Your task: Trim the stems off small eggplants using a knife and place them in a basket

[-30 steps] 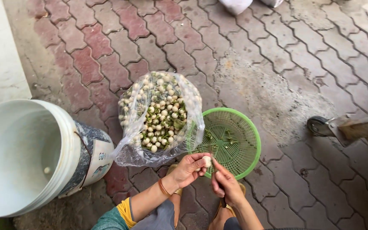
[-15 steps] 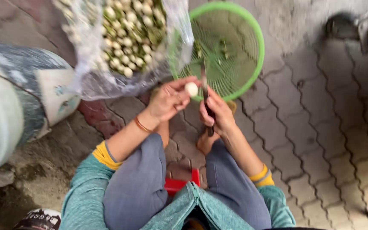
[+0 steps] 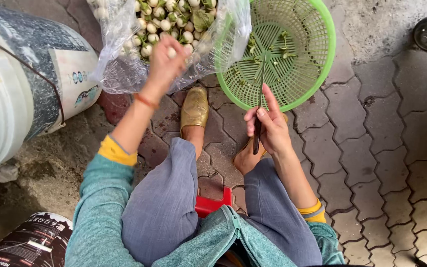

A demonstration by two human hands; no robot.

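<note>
The left hand [image 3: 164, 62] reaches into the clear plastic bag [image 3: 124, 69], and its grip pinches one small white eggplant [image 3: 172, 51] among the others. The right hand [image 3: 270, 123] has its grip pressed around a knife [image 3: 259, 113]; the blade points up over the green basket [image 3: 322, 64], just above this grip. A white bucket [image 3: 6, 94] lies left of the bag.
</note>
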